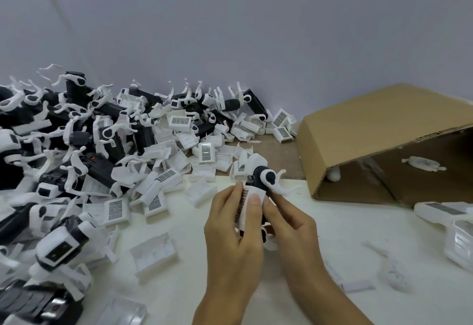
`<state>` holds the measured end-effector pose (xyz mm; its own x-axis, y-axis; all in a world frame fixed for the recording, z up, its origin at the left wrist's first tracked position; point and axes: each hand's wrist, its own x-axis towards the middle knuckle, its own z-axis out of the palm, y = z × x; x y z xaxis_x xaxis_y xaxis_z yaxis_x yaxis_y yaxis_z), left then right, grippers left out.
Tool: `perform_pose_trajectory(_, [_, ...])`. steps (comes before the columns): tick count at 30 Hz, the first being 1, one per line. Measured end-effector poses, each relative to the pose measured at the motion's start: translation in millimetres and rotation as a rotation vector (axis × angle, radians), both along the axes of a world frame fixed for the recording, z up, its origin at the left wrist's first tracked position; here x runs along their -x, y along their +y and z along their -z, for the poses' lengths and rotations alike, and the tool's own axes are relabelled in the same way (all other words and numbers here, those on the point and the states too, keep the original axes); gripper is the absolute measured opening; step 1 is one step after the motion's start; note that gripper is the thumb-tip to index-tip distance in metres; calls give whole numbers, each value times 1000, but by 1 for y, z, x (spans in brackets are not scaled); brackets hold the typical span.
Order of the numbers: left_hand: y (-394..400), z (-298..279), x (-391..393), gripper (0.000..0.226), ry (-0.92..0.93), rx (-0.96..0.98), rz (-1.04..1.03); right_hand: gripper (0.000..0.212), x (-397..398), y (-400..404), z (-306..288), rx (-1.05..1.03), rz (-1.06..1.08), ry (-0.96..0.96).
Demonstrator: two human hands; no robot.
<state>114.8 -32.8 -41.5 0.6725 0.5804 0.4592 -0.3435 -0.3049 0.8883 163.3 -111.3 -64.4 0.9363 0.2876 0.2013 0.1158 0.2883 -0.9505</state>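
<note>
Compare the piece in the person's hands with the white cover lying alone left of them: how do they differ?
The held piece has a black body and curved white arm; the lone cover is plain white. The held piece shows a dark grid; the lone cover lies hollow side up. The left hand and right hand grip the held piece; the lone cover rests untouched. Both include white plastic.

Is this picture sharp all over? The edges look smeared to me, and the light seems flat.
Head view: sharpest in the middle, where the left hand and right hand hold the black-and-white part; the pile of parts smears at lower left, as do the white pieces at the right edge; the wide lens seems to bow the wall seam; light is soft and even, shadows faint.
</note>
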Motion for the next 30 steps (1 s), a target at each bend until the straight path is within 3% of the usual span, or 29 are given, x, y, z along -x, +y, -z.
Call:
perform_pose_trajectory(7, [9,-1,-2,29,-70,280,-39,31,3,2,-2,-23,-40,43])
perform_pose_trajectory(16, [11,5,-4,38,42,328,171,34,5,-2,-6,-58,-80,86])
perform_pose_trajectory(20, [14,4,-2,16,104,216,293,38,5,1,-9,-25,37,94])
perform_pose_trajectory(24, [21,6,-1,33,111,40,258,38,7,-1,-10,-35,-24,119])
perform_pose_trajectory(27, [29,5,-2,36,168,188,464,36,4,-3,-11,-104,4,177])
perform_pose_trajectory(30, [29,6,-3,35,210,291,460,34,3,-4,-11,-80,10,173])
